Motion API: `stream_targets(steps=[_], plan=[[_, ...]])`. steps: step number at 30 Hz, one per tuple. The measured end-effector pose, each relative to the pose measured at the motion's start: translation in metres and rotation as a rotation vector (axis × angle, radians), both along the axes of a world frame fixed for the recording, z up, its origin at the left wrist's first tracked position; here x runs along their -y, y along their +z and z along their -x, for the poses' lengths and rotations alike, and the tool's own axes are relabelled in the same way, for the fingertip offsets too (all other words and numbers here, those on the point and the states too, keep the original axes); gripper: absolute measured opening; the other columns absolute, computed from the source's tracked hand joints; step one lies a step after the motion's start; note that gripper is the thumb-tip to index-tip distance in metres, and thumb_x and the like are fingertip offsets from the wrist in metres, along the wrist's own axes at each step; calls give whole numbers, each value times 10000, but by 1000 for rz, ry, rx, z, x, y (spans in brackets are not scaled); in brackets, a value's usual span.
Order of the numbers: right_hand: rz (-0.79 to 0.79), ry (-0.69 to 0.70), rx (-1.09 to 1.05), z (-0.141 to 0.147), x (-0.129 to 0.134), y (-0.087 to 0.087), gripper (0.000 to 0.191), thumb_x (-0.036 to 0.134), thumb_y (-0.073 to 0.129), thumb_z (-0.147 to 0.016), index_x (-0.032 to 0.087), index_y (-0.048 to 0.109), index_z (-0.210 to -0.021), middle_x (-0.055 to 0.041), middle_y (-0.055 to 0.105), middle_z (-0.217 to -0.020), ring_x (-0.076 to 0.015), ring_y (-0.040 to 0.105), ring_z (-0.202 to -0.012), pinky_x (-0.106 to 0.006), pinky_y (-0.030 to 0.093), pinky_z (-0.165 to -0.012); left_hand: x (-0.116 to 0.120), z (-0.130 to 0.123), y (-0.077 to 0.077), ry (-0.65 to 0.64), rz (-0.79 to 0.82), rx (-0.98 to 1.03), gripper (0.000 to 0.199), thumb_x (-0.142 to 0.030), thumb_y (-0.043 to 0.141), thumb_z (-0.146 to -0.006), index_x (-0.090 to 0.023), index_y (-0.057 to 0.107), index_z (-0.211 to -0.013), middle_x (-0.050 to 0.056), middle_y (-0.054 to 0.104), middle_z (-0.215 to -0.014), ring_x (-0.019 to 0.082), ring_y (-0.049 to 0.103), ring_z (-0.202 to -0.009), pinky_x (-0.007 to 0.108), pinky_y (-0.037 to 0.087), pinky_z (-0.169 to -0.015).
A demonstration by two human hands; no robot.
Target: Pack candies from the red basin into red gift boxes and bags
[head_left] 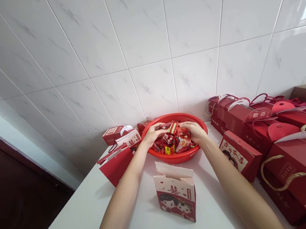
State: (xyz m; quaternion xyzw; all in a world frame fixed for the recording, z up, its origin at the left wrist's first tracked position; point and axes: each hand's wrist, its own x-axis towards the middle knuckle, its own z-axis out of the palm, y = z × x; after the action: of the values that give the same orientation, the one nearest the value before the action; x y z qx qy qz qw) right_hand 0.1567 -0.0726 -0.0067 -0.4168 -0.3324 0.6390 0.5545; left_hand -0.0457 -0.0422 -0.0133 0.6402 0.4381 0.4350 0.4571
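A red plastic basket [171, 159] full of wrapped candies [182, 144] stands against the wall, with both hands inside its rim. My left hand [153, 133] pinches a small red candy packet [165, 126] between thumb and fingers. My right hand [195, 132] reaches in from the other side, fingers curled among the candies beside a gold-striped packet [173, 128]; what they grip is hidden. Between my forearms, an upright red and white gift box [176, 198] printed with two cartoon faces has its top flaps open.
Several red gift boxes with rope handles [298, 172] crowd the right side. Another open-topped box [240, 154] leans beside my right forearm. Left of the basket are a red box [117, 163] and smaller boxes [113, 135]. A tiled wall [152, 85] rises behind the white table [79, 217].
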Motion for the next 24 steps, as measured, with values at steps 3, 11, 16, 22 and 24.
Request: stream_targets(steps=[3, 11, 16, 22, 24], plan=[[0, 0, 28, 1, 0, -1, 160, 87, 741, -705, 146, 597, -743, 17, 609, -568, -103, 580, -430, -169, 337, -336, 0, -1, -1, -71, -18, -85, 358, -262, 752, -648, -161, 733, -991, 49, 738, -1024, 206, 666, -978, 344, 521, -924], [-9, -14, 76, 2, 0, -1, 117, 115, 699, -768, 145, 589, -745, 8, 600, -552, -89, 539, -403, -167, 310, -334, -1, -15, -1, -67, -75, -849, 174, -286, 663, -765, -176, 697, -635, 20, 688, -679, 200, 646, -718, 275, 460, -676], [-14, -28, 96, 2, -1, -2, 93, 126, 691, -772, 144, 599, -766, 0, 615, -594, -92, 547, -407, -172, 313, -332, -15, -17, 5, 34, -56, -1126, 305, -468, 769, -714, -182, 665, -745, 46, 703, -775, 225, 653, -776, 268, 423, -623], [-44, -29, 117, 1, -4, -5, 151, 160, 729, -731, 158, 583, -770, 13, 609, -635, -90, 549, -413, -176, 316, -330, -19, -40, 11, -140, 11, -1285, 327, -365, 820, -600, -211, 708, -866, 61, 749, -979, 259, 690, -907, 287, 507, -736], [-51, -31, 122, 1, -5, -6, 157, 173, 731, -724, 160, 583, -774, 16, 608, -636, -91, 551, -417, -175, 317, -332, -17, -46, 11, -134, 16, -1319, 262, -366, 809, -609, -185, 692, -758, 98, 746, -914, 304, 693, -912, 341, 519, -779]])
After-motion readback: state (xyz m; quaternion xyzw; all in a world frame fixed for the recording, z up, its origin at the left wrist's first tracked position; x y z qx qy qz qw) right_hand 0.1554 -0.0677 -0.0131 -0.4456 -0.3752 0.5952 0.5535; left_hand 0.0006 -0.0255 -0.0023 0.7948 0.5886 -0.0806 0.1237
